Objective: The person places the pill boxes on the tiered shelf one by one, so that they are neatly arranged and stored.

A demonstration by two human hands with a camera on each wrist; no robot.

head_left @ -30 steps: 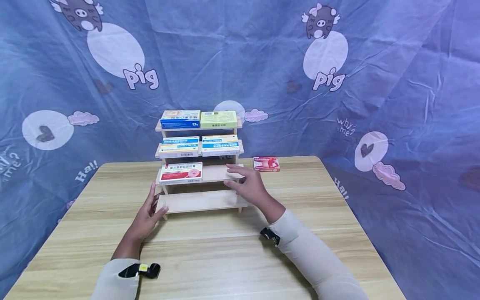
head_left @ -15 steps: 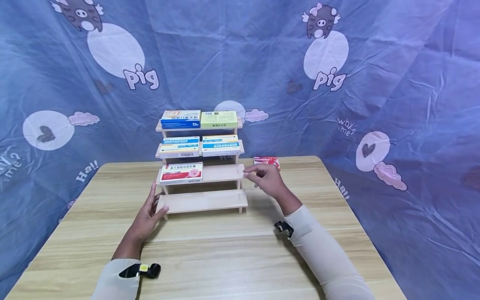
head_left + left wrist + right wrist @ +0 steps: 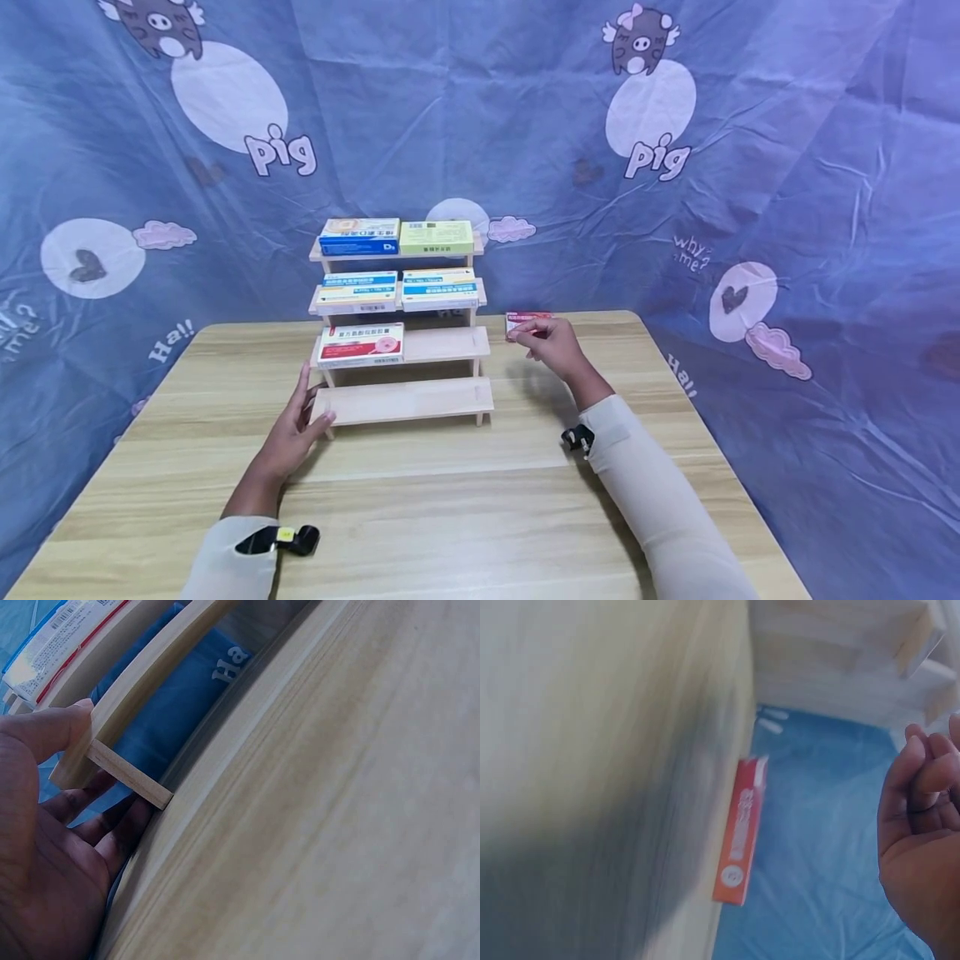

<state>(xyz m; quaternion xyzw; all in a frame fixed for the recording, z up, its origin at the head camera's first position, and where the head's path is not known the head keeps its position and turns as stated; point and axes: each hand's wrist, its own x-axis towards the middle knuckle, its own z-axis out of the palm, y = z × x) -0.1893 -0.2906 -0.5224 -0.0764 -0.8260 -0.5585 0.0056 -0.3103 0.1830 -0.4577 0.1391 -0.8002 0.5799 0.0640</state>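
My left hand grips the left end of the lowest tier of a pale wooden stepped display rack. In the left wrist view its thumb lies on the board, with the fingers around the end near the short leg. To the right of the rack, my right hand is above the table, overlapping a small red medicine box in the head view. The right wrist view shows that red box lying on the table, apart from the hand, whose fingers are loosely curled with nothing in them.
On the rack's third tier down sits a white-and-red medicine box. Above it are two blue-yellow-white boxes, then a blue box beside a green one. A blue printed cloth hangs behind the wood-grain table.
My right hand has moved from over the rack's third tier rightward to the red box, its fingers drawing together. The left hand has kept its grip on the rack.
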